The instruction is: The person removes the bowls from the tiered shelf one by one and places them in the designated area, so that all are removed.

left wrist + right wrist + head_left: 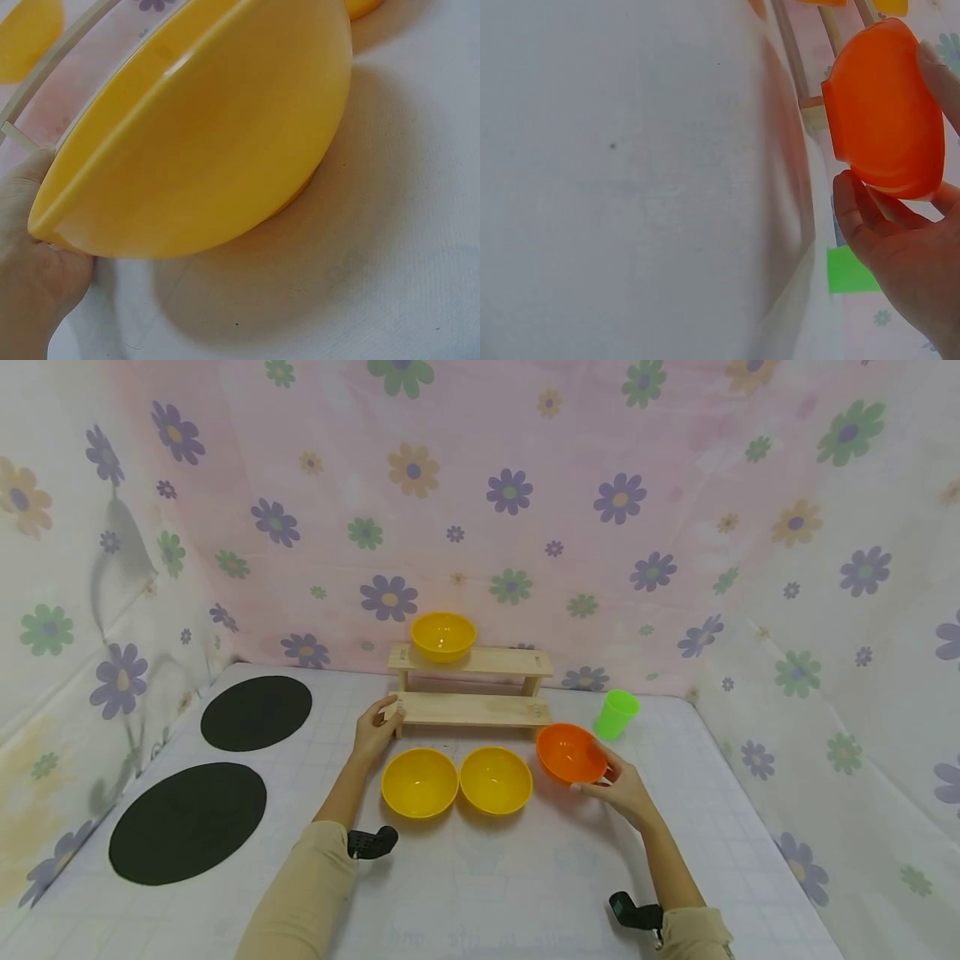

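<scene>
My right hand (603,770) grips an orange bowl (570,752) by its near right rim, thumb under and fingers over, and the bowl is tilted just right of the wooden two-step rack (470,708). In the right wrist view the orange bowl (885,112) sits between thumb and fingers (862,217). My left hand (386,714) holds the left end of the rack's lower step. Two yellow bowls (419,782) (496,780) stand side by side on the table in front of the rack. The left one fills the left wrist view as the yellow bowl (210,142).
A third yellow bowl (443,636) sits on the rack's top step. A green cup (617,714) lies tilted behind the orange bowl. Two black round mats (256,712) (187,822) lie at the left. Flowered cloth walls close in the table (525,893).
</scene>
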`<state>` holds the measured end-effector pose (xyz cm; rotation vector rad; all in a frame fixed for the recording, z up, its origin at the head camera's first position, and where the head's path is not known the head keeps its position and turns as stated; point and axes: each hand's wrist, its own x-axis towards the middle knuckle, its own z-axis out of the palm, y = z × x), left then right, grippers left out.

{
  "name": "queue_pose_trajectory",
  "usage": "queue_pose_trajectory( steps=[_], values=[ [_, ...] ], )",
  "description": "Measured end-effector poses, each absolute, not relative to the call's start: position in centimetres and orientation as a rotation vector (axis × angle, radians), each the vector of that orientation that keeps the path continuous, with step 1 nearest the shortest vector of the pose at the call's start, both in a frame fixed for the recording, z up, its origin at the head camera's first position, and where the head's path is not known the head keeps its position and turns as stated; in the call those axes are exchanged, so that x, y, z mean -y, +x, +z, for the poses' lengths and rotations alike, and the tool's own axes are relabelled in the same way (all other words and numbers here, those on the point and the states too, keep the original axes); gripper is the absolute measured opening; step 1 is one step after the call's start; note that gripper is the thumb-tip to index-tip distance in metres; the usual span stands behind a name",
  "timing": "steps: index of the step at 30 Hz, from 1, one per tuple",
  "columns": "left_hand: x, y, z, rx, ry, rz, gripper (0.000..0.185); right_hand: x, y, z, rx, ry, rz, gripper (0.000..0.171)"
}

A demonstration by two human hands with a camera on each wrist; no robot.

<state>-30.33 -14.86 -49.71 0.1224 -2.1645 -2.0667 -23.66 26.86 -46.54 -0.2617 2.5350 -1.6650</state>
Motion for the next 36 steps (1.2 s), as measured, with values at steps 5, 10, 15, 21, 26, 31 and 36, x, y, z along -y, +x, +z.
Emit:
queue_pose_trajectory(
  steps=[5,10,15,21,26,31,36],
  values=[
    [14.9,-30.3,-49.5,2.154,0.111,-2.071,0.046,-26.9,-23.3,-46.7,-2.541,-0.259,-1.642,0.088],
    [14.7,-30.3,-49.3,2.143,0.119,-2.076,0.044,-27.1,-22.8,-46.8,-2.558,-0.248,-1.593,0.088],
    [14.7,-30.4,-49.3,2.13,0.118,-2.095,0.045,-27.2,-22.4,-47.0,-2.549,-0.221,-1.573,0.087],
    [14.7,-30.5,-49.4,2.133,0.098,-2.101,0.045,-27.3,-22.1,-47.6,-2.532,-0.254,-1.574,0.084],
    [14.7,-30.4,-49.3,2.142,0.112,-2.09,0.045,-27.4,-21.9,-47.9,-2.511,-0.279,-1.601,0.086],
    [14.7,-30.3,-49.3,2.148,0.13,-2.074,0.044,-27.6,-22.0,-48.3,-2.518,-0.302,-1.555,0.088],
    [14.7,-30.2,-49.4,2.153,0.139,-2.063,0.044,-27.6,-22.0,-48.5,-2.489,-0.35,-1.566,0.086]
  ],
)
